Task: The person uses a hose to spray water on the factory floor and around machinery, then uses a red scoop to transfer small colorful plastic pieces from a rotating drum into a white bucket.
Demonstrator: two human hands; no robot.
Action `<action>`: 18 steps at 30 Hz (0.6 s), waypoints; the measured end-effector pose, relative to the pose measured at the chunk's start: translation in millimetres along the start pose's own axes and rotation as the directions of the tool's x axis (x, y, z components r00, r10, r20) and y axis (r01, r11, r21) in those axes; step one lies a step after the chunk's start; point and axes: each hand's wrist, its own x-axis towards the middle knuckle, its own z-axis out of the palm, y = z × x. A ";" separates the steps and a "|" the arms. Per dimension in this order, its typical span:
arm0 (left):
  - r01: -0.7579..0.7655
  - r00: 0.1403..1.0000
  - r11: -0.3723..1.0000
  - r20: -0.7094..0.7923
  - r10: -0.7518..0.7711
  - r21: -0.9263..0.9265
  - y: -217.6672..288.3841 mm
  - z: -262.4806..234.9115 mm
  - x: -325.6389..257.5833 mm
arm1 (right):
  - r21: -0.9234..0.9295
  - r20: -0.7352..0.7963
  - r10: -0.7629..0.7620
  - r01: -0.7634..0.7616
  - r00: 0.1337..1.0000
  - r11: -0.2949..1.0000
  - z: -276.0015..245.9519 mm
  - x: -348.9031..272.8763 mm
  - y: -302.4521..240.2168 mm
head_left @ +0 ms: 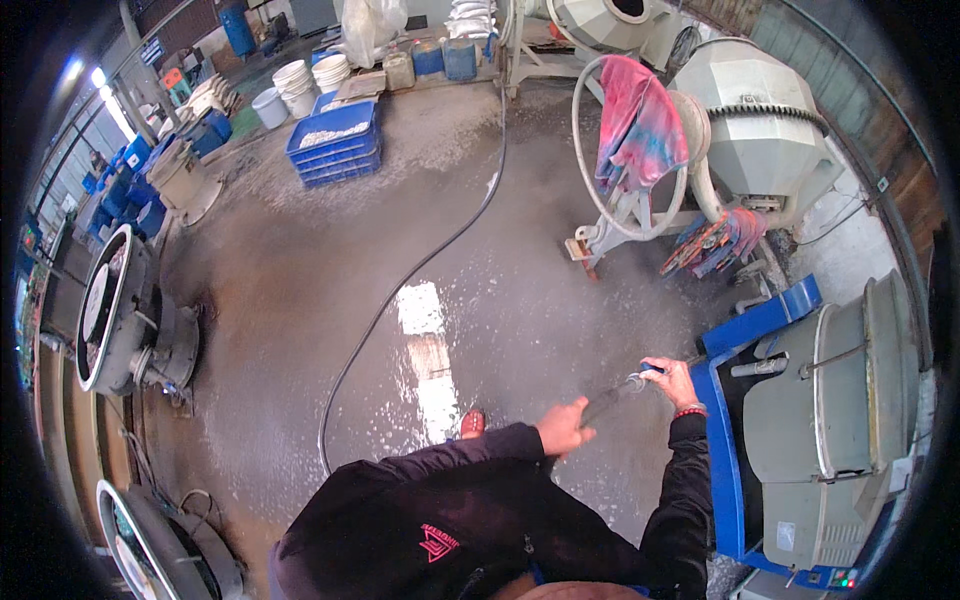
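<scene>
The person stands on a wet concrete floor [330,260], gripping a spray wand [612,395] with both hands. The left hand [563,427] is clenched around the wand's near end; the right hand [672,381] is wrapped around it further along, close to the blue frame [722,470] of a grey drum machine [835,400]. The wand points toward that machine, with mist hanging over the floor beside it. A black hose [420,265] snakes away from the machine across the floor. Beyond the machine, a pink cloth [640,125] hangs over a mixer's wheel [590,190]. Blue crates [335,145] sit stacked well away from the machine.
</scene>
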 end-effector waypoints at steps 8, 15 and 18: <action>-0.443 0.896 0.893 -0.059 0.440 -0.081 76.6 -32.5 46.3 | -0.573 -0.555 0.119 -0.482 0.823 0.663 -77.7 89.5 -92.5; -0.790 0.612 0.573 -0.227 0.758 -0.217 167.4 -64.0 158.6 | 0.189 -0.930 0.124 0.162 0.347 0.968 -144.3 86.2 -156.3; -0.901 0.415 0.429 -0.427 0.804 -0.068 229.4 -92.5 245.0 | 0.541 -0.768 0.303 0.319 0.564 0.778 -111.0 95.8 -160.5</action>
